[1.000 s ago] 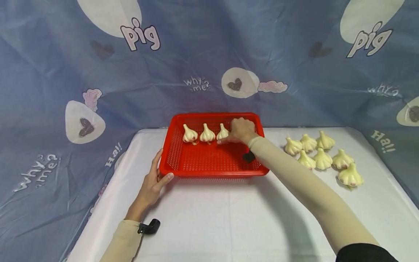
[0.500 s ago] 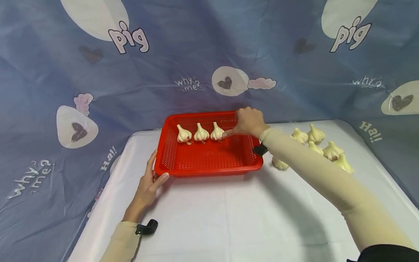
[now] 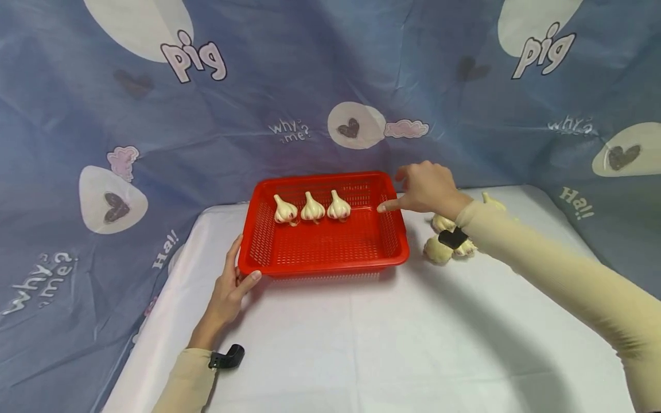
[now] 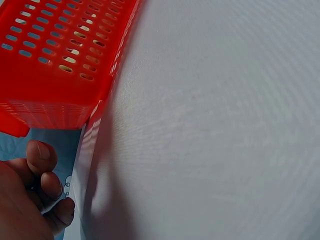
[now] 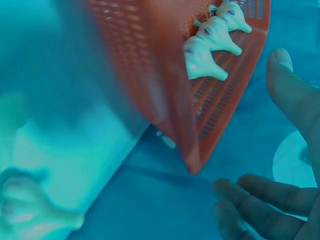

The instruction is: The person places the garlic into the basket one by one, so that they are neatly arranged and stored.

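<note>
A red plastic basket (image 3: 330, 267) stands on the white-covered table, with 3 garlic bulbs in a row along its far side, the rightmost bulb (image 3: 338, 207) nearest its middle. My left hand (image 3: 225, 295) holds the basket's near left corner, thumb at the front rim and fingers along the left side; in the left wrist view its lower fingers curl below the corner. Over the basket's far right rim is my right hand (image 3: 426, 189), thumb and fingers spread apart with nothing between them. The right wrist view shows those fingers (image 5: 265, 205) clear of the basket.
More garlic bulbs (image 3: 438, 250) lie on the table (image 3: 320, 344) right of the basket, partly hidden behind the right forearm. A blue printed cloth (image 3: 289, 74) hangs close behind the basket.
My right hand has come away from the third garlic bulb and moved right to the basket's right rim. The left hand has kept its place at the corner; the head view has shifted slightly.
</note>
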Tool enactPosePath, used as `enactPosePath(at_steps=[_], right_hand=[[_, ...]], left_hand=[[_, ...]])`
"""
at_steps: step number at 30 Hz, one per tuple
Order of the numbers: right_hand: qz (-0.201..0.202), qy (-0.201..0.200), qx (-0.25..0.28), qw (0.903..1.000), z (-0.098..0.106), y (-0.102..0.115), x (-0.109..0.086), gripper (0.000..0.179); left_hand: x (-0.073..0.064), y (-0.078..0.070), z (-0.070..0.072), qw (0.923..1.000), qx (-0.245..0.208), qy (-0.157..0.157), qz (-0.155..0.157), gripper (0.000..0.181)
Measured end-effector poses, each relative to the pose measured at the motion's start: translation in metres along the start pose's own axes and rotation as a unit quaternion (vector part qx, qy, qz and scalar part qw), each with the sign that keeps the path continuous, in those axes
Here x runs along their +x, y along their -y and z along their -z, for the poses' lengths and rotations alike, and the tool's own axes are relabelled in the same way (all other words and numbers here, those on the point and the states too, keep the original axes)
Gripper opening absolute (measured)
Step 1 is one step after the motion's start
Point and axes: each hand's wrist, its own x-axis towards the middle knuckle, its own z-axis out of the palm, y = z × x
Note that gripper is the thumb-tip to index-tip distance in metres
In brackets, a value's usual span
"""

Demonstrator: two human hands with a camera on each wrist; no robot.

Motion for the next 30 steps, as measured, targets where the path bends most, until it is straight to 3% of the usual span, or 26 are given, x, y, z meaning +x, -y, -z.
enactPosePath(at_steps=[9,16,24,30], right_hand=[[-0.018,-0.015,-0.010,0.9997,0.014,-0.040,-0.033,0.087],[-0.029,-0.011,0.000,0.9995,0.014,-0.075,-0.053,0.082],[-0.041,0.016,-0.021,0.9988,0.010,-0.113,-0.081,0.089],[-0.050,0.036,-0.050,0.9968,0.010,-0.143,-0.103,0.079]], left_hand=[[-0.002,0.004,-0.001,1.0000,0.007,0.003,-0.003,0.087],[0.000,0.003,0.000,1.0000,0.004,0.003,-0.001,0.086],[-0.001,0.004,0.000,1.0000,0.006,0.007,0.000,0.087],[0.000,0.003,0.001,1.0000,0.007,0.005,-0.002,0.088]])
